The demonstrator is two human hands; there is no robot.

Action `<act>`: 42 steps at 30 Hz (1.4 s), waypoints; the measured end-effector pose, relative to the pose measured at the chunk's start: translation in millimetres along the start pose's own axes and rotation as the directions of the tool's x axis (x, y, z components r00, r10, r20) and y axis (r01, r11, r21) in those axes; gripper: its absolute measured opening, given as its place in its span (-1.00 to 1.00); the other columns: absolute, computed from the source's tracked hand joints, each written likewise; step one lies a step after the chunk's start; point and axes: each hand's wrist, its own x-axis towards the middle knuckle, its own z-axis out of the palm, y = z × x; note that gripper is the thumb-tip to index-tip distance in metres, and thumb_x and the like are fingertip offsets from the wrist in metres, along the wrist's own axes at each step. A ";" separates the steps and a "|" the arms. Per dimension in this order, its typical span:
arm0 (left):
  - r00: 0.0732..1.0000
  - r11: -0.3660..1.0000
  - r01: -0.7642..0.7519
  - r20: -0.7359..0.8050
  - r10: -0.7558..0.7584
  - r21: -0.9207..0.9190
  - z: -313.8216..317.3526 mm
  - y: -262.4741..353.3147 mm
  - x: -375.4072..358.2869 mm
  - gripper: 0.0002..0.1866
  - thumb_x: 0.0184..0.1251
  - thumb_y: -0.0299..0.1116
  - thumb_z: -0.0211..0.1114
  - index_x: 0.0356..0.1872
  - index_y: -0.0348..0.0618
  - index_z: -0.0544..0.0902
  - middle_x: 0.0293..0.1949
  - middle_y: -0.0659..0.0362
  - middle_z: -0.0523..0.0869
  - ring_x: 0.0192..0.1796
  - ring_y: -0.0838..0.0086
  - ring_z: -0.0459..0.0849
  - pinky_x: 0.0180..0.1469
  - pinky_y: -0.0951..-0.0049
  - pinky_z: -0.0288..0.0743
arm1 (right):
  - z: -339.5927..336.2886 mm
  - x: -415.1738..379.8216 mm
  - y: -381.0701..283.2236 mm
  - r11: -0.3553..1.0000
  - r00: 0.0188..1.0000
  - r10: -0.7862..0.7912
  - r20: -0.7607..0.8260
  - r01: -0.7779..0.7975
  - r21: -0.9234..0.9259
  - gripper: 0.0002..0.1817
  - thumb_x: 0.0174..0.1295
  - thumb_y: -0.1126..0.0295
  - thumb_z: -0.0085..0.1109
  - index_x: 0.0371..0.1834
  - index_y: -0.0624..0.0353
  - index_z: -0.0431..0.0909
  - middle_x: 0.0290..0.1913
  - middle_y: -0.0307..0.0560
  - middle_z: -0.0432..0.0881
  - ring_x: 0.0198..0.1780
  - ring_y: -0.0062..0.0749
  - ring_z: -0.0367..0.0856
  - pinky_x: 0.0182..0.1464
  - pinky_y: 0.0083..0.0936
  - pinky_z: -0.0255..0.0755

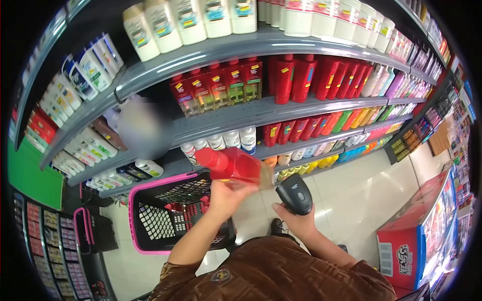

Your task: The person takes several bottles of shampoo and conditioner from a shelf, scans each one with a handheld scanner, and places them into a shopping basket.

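Observation:
My left hand (pixel 224 198) is wrapped round a shampoo bottle (pixel 237 168) with a red cap and red label, its pale lower end pointing right towards the scanner. The bottle is tilted onto its side and slightly blurred. In my right hand (pixel 299 220) is a black barcode scanner (pixel 294 194), its head close to the bottle's base but apart from it. Similar red-and-clear bottles (pixel 216 88) stand in a row on the shelf ahead. Below my left forearm sits a black shopping basket (pixel 150 242) with a pink rim, with some red items inside.
Curved grey shelves (pixel 216 123) carry white bottles (pixel 186 22) above and red bottles (pixel 283 80) to the right. A red display box (pixel 401 256) stands at the right. Another dark basket (pixel 100 231) is on the tiled floor at left. A blurred round patch covers part of the left shelves.

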 end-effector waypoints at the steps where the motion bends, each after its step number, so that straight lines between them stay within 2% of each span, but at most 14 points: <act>1: 0.992 0.996 -0.061 -0.109 0.067 0.060 7.6 7.1 17.8 -0.49 0.07 -0.66 0.57 0.10 -0.25 0.64 0.03 0.13 0.78 0.06 0.41 0.77 0.16 0.30 0.66 | -10.0 3.7 1.5 1.000 1.000 -0.004 0.001 0.004 0.019 -0.68 0.21 0.41 0.55 -0.01 0.20 0.68 -0.23 -0.35 0.72 -0.22 -0.70 0.59 -0.13 -0.56 0.53; 3: 0.908 0.913 -0.311 -0.200 0.367 0.265 11.5 11.8 62.5 -0.47 0.06 -0.64 0.59 0.11 -0.26 0.64 0.03 0.13 0.78 0.02 0.39 0.79 0.15 0.29 0.67 | -33.4 11.4 5.7 1.000 1.000 0.011 0.013 -0.011 0.000 -0.69 0.22 0.42 0.54 -0.01 0.21 0.68 -0.19 -0.35 0.73 -0.21 -0.71 0.59 -0.12 -0.56 0.53; 5: 0.844 0.861 -0.382 -0.252 0.473 0.337 10.5 13.2 105.5 -0.50 0.09 -0.63 0.58 0.10 -0.27 0.66 -0.01 0.12 0.80 -0.02 0.39 0.80 0.14 0.28 0.67 | -53.1 17.8 10.9 1.000 0.999 0.013 0.043 -0.014 0.013 -0.71 0.23 0.42 0.54 -0.04 0.21 0.68 -0.19 -0.34 0.74 -0.20 -0.71 0.60 -0.12 -0.57 0.53; 6: 0.858 0.813 -0.385 -0.154 0.489 0.436 3.6 10.1 127.5 -0.53 0.10 -0.60 0.59 0.08 -0.27 0.67 -0.07 0.12 0.82 -0.03 0.40 0.80 0.13 0.29 0.66 | -60.9 20.4 17.2 1.000 0.999 0.002 0.035 -0.003 0.012 -0.73 0.24 0.45 0.52 -0.05 0.21 0.68 -0.20 -0.33 0.73 -0.21 -0.71 0.61 -0.13 -0.58 0.53; 7: 0.881 0.895 -0.384 -0.203 0.428 0.226 8.5 8.6 146.6 -0.57 0.10 -0.56 0.61 0.03 -0.27 0.68 -0.11 0.13 0.83 -0.05 0.41 0.80 0.11 0.32 0.65 | -68.2 23.2 21.6 1.000 1.000 -0.011 0.027 0.011 0.011 -0.75 0.24 0.47 0.50 -0.06 0.22 0.68 -0.22 -0.32 0.73 -0.22 -0.71 0.61 -0.14 -0.58 0.53; 10: 0.830 0.852 -0.426 -0.242 0.502 0.305 11.7 1.3 194.9 -0.52 0.09 -0.54 0.63 0.06 -0.27 0.66 -0.08 0.10 0.83 -0.05 0.43 0.79 0.07 0.37 0.65 | -90.7 33.4 24.8 0.999 0.997 -0.011 0.070 0.008 0.047 -0.75 0.25 0.48 0.49 -0.05 0.22 0.68 -0.21 -0.33 0.73 -0.19 -0.71 0.62 -0.11 -0.58 0.53; 12: 0.795 0.745 -0.296 -0.278 0.539 0.598 14.8 -1.1 212.8 -0.40 0.02 -0.41 0.69 0.14 -0.25 0.65 -0.05 0.07 0.83 0.03 0.35 0.81 0.07 0.31 0.64 | -103.1 39.0 19.3 0.999 0.997 0.017 0.081 -0.021 0.047 -0.75 0.25 0.46 0.50 -0.05 0.23 0.68 -0.21 -0.33 0.73 -0.21 -0.71 0.61 -0.11 -0.58 0.53; 17: 0.844 0.796 -0.225 -0.295 0.447 0.562 12.2 -30.0 246.0 -0.29 -0.01 -0.33 0.72 0.22 -0.27 0.63 0.01 0.02 0.82 0.07 0.34 0.79 0.13 0.31 0.62 | -124.5 52.8 19.3 0.999 0.997 -0.005 0.074 0.001 0.044 -0.75 0.25 0.45 0.50 -0.06 0.24 0.68 -0.21 -0.30 0.73 -0.20 -0.71 0.61 -0.10 -0.57 0.53; 19: 0.818 0.802 -0.293 -0.298 0.492 0.521 10.4 -41.9 252.4 -0.24 0.02 -0.27 0.73 0.26 -0.35 0.61 0.05 -0.02 0.82 0.11 0.31 0.78 0.17 0.30 0.62 | -130.0 55.3 23.5 1.000 0.996 0.012 0.089 -0.014 0.022 -0.74 0.25 0.45 0.50 -0.05 0.25 0.67 -0.20 -0.29 0.74 -0.18 -0.70 0.62 -0.08 -0.57 0.54; 27: 0.795 0.779 -0.197 -0.368 0.482 0.595 10.4 -55.0 259.0 -0.21 0.05 -0.23 0.72 0.30 -0.42 0.60 0.10 -0.08 0.80 0.20 0.32 0.75 0.13 0.35 0.66 | -140.6 62.7 31.4 1.000 0.993 0.010 0.117 -0.013 0.027 -0.80 0.27 0.44 0.48 -0.12 0.24 0.68 -0.25 -0.34 0.71 -0.26 -0.71 0.55 -0.16 -0.57 0.49; 30: 0.767 0.741 -0.220 -0.357 0.533 0.634 13.2 -56.6 254.6 -0.25 0.08 -0.26 0.71 0.28 -0.42 0.61 0.07 -0.06 0.81 0.11 0.37 0.78 -0.01 0.41 0.72 | -145.2 62.4 31.6 1.000 0.991 0.018 0.132 -0.020 0.016 -0.80 0.28 0.45 0.48 -0.12 0.24 0.68 -0.26 -0.34 0.71 -0.25 -0.71 0.55 -0.16 -0.57 0.49; 37: 0.749 0.678 -0.222 -0.323 0.579 0.700 17.4 -50.0 251.2 -0.34 0.11 -0.21 0.69 0.20 -0.36 0.69 0.01 -0.05 0.83 0.00 0.33 0.82 0.01 0.32 0.70 | -150.0 64.3 39.8 0.999 0.971 0.042 0.237 -0.039 -0.015 -0.74 0.27 0.47 0.47 -0.04 0.26 0.65 -0.21 -0.27 0.75 -0.20 -0.69 0.63 -0.09 -0.57 0.54; 39: 0.779 0.695 -0.167 -0.339 0.528 0.699 23.8 -43.8 248.6 -0.44 0.18 -0.27 0.65 0.15 -0.35 0.71 -0.11 0.03 0.88 -0.07 0.48 0.82 0.04 0.44 0.63 | -150.0 64.4 37.5 1.000 0.972 0.029 0.234 -0.029 -0.005 -0.76 0.27 0.47 0.47 -0.05 0.26 0.65 -0.22 -0.28 0.74 -0.21 -0.69 0.63 -0.11 -0.58 0.54; 42: 0.761 0.690 -0.115 -0.384 0.524 0.715 26.3 -47.4 250.4 -0.46 0.17 -0.22 0.64 0.10 -0.34 0.73 -0.19 0.01 0.88 -0.14 0.43 0.85 -0.01 0.42 0.65 | -152.2 61.4 39.4 0.999 0.979 0.042 0.200 -0.047 0.024 -0.78 0.28 0.47 0.46 -0.08 0.25 0.66 -0.24 -0.29 0.73 -0.23 -0.70 0.61 -0.14 -0.59 0.53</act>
